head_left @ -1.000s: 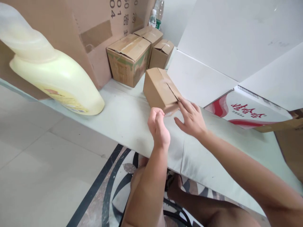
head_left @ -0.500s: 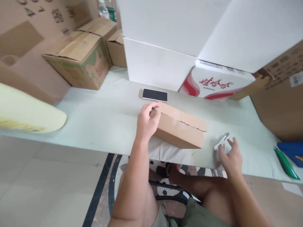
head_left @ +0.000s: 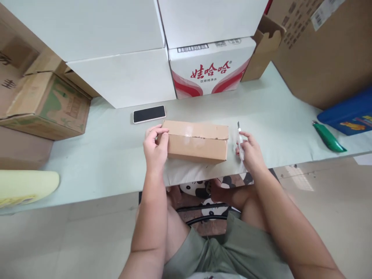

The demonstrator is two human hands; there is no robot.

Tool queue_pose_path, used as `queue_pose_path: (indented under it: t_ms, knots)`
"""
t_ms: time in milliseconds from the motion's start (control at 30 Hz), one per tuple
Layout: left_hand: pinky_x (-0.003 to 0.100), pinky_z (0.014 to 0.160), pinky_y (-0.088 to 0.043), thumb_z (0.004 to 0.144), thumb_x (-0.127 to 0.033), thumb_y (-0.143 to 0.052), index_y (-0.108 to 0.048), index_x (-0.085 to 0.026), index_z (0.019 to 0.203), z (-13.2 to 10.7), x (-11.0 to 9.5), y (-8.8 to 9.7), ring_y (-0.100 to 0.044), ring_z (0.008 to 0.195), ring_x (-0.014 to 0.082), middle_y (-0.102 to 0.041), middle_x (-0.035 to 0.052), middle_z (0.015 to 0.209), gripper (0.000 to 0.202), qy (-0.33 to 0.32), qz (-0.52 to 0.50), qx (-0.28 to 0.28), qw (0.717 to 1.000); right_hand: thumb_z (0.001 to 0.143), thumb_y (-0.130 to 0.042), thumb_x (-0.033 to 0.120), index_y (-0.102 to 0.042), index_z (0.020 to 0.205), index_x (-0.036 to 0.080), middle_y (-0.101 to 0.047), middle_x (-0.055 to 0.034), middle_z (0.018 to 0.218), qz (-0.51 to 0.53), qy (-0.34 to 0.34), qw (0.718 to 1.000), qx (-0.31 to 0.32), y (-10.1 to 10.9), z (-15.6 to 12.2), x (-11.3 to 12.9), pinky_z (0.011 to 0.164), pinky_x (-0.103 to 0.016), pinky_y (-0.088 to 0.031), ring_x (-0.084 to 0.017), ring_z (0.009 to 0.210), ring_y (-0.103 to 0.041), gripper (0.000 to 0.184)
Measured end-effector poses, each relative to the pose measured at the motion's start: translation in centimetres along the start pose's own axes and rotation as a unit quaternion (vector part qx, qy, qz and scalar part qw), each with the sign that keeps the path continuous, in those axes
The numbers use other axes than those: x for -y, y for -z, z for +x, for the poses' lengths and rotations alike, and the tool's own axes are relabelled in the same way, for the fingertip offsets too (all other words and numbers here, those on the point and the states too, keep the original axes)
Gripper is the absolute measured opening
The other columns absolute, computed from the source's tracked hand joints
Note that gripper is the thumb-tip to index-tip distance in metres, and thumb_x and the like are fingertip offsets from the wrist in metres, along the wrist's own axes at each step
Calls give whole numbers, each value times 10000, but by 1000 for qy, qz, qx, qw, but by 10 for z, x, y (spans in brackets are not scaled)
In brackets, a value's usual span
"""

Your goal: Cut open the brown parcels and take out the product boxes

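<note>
A small taped brown cardboard box [head_left: 197,141] lies on the pale green table [head_left: 110,155] in front of me. My left hand [head_left: 155,149] grips the box's left end, fingers curled over its top edge. Just right of the box, my right hand [head_left: 250,152] is closed around a white utility knife [head_left: 240,140] with its blade pointing away from me, a short gap from the box's right end.
A phone [head_left: 149,114] lies face up behind the box. White cartons [head_left: 122,73] and a red-and-white printed carton [head_left: 210,69] line the back. Brown boxes [head_left: 43,104] stand at left, a green cutter [head_left: 328,137] and blue item [head_left: 348,112] at right, a yellow bottle [head_left: 26,188] at lower left.
My right hand picked the white knife off the table and brought it up beside the box's right end. My left hand kept hold of the box's left end; my view swung right.
</note>
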State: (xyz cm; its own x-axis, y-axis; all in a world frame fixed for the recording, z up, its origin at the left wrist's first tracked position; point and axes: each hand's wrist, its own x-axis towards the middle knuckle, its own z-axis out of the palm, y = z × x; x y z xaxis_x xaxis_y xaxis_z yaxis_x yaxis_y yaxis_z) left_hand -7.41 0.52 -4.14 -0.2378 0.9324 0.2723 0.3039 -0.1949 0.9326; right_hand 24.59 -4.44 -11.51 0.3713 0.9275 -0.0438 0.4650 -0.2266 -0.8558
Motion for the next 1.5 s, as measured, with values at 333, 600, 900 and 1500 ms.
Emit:
queue_pose_path:
  t_ms: [333, 600, 900, 1500]
  knots:
    - [370, 804, -561, 798, -212, -662, -450, -224, 668, -22, -40, -22, -525, 763, 174, -472, 8, 818, 249, -58, 119, 183, 974, 726, -539, 389, -590, 1107, 269, -632, -49, 930, 433, -33, 892, -127, 41, -19, 20, 789, -369, -629, -181, 850, -698, 403]
    - [494, 1212, -479, 873, -273, -612, -698, -264, 1208, -23, -49, -34, -553, 1418, 318, -567, 103, 1513, 346, -107, 124, 297, 941, 813, -625, 294, -594, 880, 277, -509, 53, 644, 418, -11, 858, -299, 60, -40, 70, 536, -221, -533, -94, 543, -541, 76]
    - [443, 1187, -512, 926, -331, -553, -679, -229, 1218, -35, -67, -41, -624, 1304, 273, -637, 102, 1362, 334, -96, 174, 335, 921, 942, -750, 317, -826, 992, 254, -726, 12, 682, 232, 307, 915, -123, 41, -90, 97, 462, -257, -546, -123, 516, -653, 111]
    - [441, 1198, -526, 907, -272, -600, -687, -235, 1157, -37, -59, -44, -643, 1297, 259, -648, 89, 1345, 267, -111, 152, 317, 930, 942, -776, 253, -792, 920, 257, -812, 22, 813, 16, 308, 951, -38, 53, -95, 116, 688, -268, -652, -139, 622, -756, 27]
